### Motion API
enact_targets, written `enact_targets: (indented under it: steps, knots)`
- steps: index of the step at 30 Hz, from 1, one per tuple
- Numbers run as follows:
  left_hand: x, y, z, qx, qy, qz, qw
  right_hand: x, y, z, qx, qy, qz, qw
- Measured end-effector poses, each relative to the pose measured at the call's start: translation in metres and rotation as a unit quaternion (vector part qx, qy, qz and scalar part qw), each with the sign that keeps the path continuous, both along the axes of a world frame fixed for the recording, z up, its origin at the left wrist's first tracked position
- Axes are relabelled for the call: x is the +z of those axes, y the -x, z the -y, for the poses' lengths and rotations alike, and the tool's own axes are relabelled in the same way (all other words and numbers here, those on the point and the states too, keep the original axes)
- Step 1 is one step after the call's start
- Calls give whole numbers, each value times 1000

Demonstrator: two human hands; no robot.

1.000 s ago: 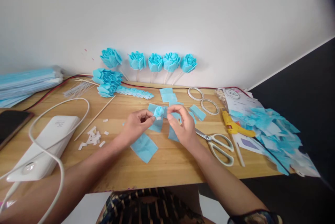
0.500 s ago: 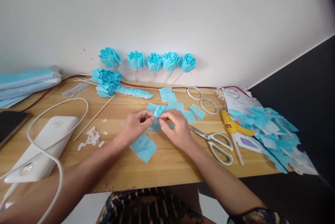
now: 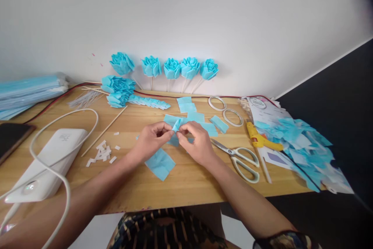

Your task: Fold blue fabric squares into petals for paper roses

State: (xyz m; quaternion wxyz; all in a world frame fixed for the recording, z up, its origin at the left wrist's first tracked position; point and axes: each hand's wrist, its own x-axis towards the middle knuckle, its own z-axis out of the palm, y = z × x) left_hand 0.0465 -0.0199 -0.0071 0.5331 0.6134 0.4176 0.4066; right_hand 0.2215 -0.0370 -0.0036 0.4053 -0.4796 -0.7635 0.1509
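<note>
My left hand [image 3: 151, 139] and my right hand [image 3: 196, 143] meet over the middle of the wooden table [image 3: 186, 187]. Both pinch one small folded piece of blue paper [image 3: 176, 125] between thumb and fingertips, holding it just above the tabletop. A flat blue paper square [image 3: 161, 163] lies under my left wrist. More cut blue squares [image 3: 196, 116] lie just beyond my fingers. Several finished blue paper flowers on sticks [image 3: 171, 68] lean against the white wall.
White-handled scissors [image 3: 240, 156] and a yellow glue gun [image 3: 260, 139] lie right of my hands, beside a heap of blue scraps [image 3: 303, 144]. Two tape rings [image 3: 225, 110] sit behind. A white power bank [image 3: 48, 161] with cable, a skewer [image 3: 105, 130] and white bits [image 3: 101, 154] lie left.
My right hand has come in from the right to meet my left hand, and both now pinch the same blue piece. The left hand has barely moved.
</note>
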Motion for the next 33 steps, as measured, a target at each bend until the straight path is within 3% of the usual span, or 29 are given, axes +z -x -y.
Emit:
enact_targets:
  steps: [11,25,30,33]
  knots:
    - [-2,1,0,-6,2,11,1000,2,-1,1,18,27,-1,999]
    - [9,1,1,2,58,35,998,7,-2,1,47,59,-35,997]
    - [8,3,0,22,94,58,994,9,-6,0,27,94,-99,990]
    - [7,3,0,10,108,74,991,8,-8,-3,3,151,-185,971]
